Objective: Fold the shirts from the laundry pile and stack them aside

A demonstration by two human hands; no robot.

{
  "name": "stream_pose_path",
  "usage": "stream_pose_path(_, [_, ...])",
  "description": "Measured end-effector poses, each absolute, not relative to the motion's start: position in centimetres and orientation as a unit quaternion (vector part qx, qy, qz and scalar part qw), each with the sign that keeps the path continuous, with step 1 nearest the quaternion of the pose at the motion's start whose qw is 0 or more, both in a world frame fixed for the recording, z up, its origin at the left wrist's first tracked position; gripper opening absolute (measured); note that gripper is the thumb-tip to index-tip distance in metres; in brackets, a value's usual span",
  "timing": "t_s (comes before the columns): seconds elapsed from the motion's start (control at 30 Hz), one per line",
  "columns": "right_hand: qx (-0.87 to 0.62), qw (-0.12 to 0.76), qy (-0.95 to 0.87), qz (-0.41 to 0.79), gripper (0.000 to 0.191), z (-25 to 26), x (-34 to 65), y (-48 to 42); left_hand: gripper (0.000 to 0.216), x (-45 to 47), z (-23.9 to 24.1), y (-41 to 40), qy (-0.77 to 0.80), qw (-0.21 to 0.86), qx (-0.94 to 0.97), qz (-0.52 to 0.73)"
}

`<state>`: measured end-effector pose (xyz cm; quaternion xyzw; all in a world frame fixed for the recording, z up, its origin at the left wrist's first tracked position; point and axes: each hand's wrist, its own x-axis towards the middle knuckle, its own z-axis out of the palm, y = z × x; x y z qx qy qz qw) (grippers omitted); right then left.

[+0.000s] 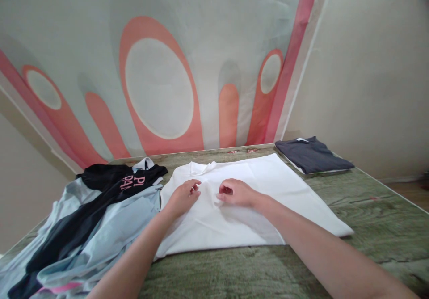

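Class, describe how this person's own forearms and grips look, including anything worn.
The left grip and right grip are ungloved human hands. The left forearm and right forearm taper towards the wrists, with no sleeve, watch or bracelet showing. Any rings are too unclear to tell.

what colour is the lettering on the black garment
Light pink; the lettering on the black garment shows in the head view, the only one.

Indoors, exact kind unclear, printed wall covering (pixel 161 86), plain wall (pixel 372 75), wood-grain table (pixel 234 272)
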<state>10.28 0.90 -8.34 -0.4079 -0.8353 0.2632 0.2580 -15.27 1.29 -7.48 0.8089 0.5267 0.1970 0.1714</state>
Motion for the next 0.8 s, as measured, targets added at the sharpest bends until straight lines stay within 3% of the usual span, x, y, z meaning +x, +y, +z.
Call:
stream_pose_path(0.1, [-0.383, 0.226, -0.849, 0.286, 0.028, -8.0, 10.7, 1.2, 0.032, -14.4, -6.2, 3.0, 0.525, 0.153, 0.821, 0.165])
stream_pose_path(0.23, [-0.366, 0.21, -0.859, 0.289, 0.036, -8.2, 11.2, 1.7, 0.024, -12.8, -5.2, 5.3, 0.397, 0.164, 0.898, 0.098])
stream_pose_path(0.33, [-0.357, 0.208, -0.867, 0.279, 0.037, -8.5, 11.3, 2.0, 0.02, -12.8, -4.9, 6.8, 0.36, 0.192, 0.911, 0.057])
stream_pose_path(0.63, [-0.356, 0.218, -0.868, 0.27, 0.031, -8.7, 11.3, 2.1, 0.034, -15.5, -1.8, 7.5, 0.382, 0.235, 0.892, 0.052])
stream_pose_path(0.8, [-0.357, 0.218, -0.866, 0.274, 0.032, -8.8, 11.4, 2.2, 0.035, -14.3, -2.6, 7.3, 0.335, 0.267, 0.903, 0.044])
